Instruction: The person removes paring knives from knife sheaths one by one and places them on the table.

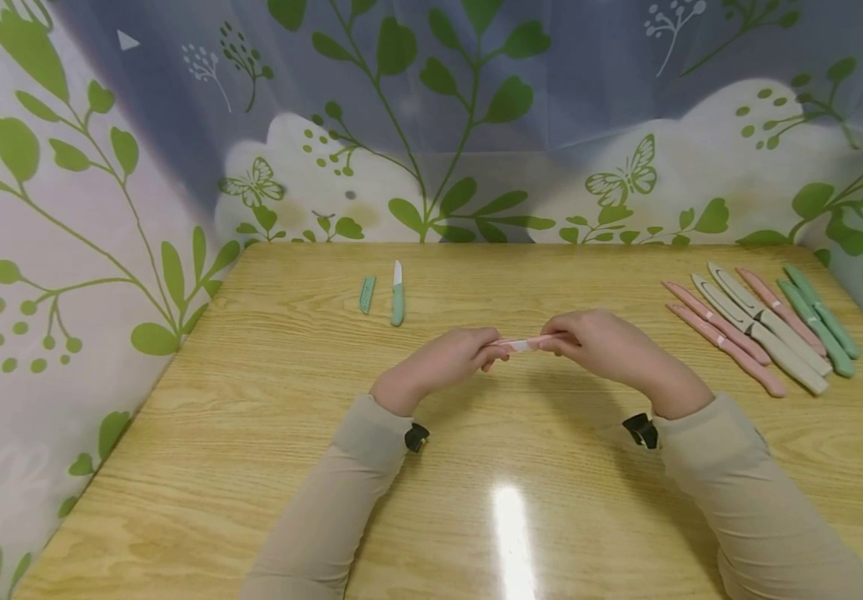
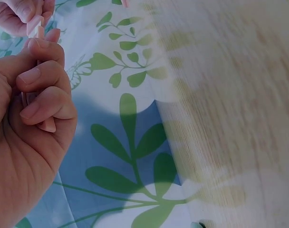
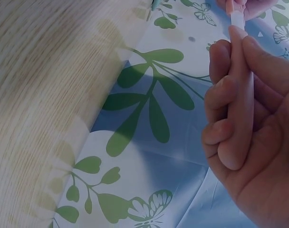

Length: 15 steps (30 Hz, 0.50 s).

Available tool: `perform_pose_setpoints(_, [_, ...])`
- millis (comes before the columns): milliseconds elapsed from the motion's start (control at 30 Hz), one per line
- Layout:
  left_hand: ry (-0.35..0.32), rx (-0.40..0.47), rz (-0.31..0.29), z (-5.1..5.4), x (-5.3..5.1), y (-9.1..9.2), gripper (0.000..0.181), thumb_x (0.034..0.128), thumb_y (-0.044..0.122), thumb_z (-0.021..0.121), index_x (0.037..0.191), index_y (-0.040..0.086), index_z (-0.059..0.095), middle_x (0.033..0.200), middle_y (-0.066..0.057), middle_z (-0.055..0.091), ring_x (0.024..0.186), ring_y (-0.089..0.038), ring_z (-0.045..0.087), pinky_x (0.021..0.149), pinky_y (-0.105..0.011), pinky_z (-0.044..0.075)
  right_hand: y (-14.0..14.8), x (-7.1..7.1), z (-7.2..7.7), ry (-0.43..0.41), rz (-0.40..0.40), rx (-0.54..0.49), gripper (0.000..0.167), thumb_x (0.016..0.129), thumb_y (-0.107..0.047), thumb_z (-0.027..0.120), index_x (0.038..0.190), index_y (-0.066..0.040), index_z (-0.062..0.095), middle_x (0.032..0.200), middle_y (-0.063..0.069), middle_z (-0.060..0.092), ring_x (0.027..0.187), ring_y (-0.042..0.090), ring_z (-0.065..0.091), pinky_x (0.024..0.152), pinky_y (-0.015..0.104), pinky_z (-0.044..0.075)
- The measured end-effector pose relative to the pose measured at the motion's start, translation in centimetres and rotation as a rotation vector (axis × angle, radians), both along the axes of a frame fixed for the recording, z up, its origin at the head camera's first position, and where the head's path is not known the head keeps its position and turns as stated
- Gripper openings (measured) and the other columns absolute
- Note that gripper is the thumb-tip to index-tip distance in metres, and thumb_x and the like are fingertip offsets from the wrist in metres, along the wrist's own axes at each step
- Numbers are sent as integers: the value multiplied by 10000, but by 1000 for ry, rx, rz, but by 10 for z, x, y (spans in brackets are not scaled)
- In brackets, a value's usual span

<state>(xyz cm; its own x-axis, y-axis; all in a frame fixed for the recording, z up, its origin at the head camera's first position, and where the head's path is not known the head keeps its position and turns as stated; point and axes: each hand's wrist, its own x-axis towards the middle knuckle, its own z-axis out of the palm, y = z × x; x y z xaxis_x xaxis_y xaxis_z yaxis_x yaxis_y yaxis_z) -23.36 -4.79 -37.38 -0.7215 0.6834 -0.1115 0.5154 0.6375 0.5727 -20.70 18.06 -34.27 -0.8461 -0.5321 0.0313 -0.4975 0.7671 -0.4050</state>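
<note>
Tabletop (image 1: 251,433) beneath, right grip (image 1: 615,348) closed round pink knife handle (image 3: 240,102), left grip (image 1: 452,357) closed round pink sheath (image 2: 49,124)

I can read no words, brands or numbers from here in any of the three views, and that includes the pink knife (image 3: 238,104) held over the table (image 1: 251,417). The one clear sign-like shape I get is a plain white triangle (image 1: 127,40) printed on the cloth (image 1: 611,50) behind the table. Toward the table's far edge, a small green sheath (image 1: 367,295) carries dark marks too small for me to make out.
</note>
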Motion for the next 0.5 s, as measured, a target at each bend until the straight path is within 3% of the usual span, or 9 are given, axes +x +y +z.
perform_pose_setpoints(200, [19,-6,-5,0,0,0,332,1051,297,393,1070,31,589,878,-93,606,712,-127,450,665,-235,375,0,1,2,1,7,-9,231,996,-249,556,1015,-62,692,797,26,644,617,95,474,605,300,416])
perform_pose_setpoints(500, [23,-7,-2,1,1,-1,324,1049,298,400,1080,37,590,843,-52,575,675,-122,415,619,-217,348,1,0,1,0,4,-5,235,1000,-257,548,1017,-71,690,801,25,644,622,95,477,601,299,414])
